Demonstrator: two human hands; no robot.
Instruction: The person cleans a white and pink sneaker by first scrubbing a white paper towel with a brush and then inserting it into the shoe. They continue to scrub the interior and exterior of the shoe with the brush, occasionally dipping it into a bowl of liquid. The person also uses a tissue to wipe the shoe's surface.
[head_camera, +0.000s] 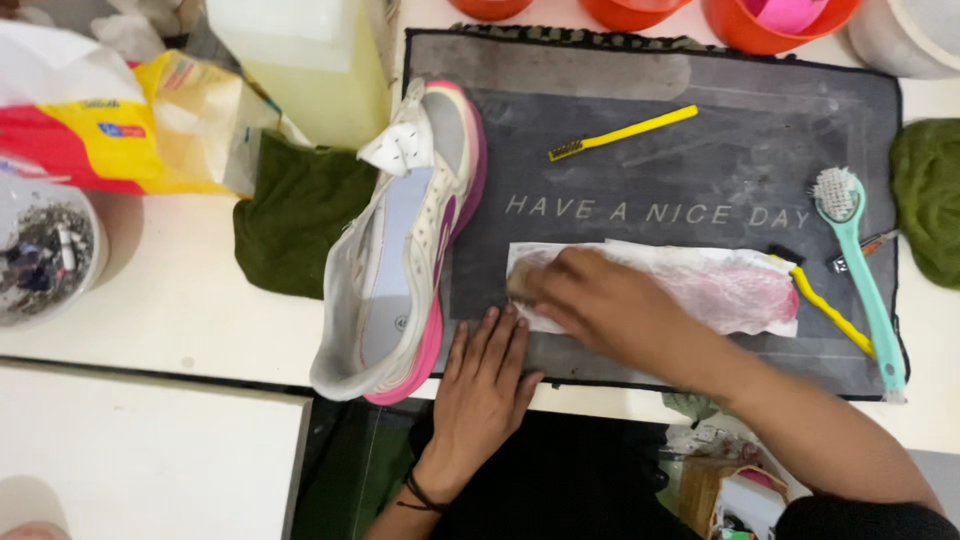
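Observation:
A soapy pink insole (700, 285) lies flat on the dark grey mat (720, 180). My right hand (590, 300) is closed on a small brush (522, 282) and presses it on the insole's left end. Flat on the mat's front edge, just left of the insole, rests my left hand (483, 375), fingers together and holding nothing. A white and pink sneaker (405, 250) lies on its side along the mat's left edge, next to my left hand.
A yellow brush (620, 133) lies at the mat's back. A teal brush (855, 260) and another yellow brush (825, 305) lie at its right. A green cloth (300, 210) sits left of the sneaker. Orange tubs (770, 20) line the back. A detergent bag (120, 130) lies far left.

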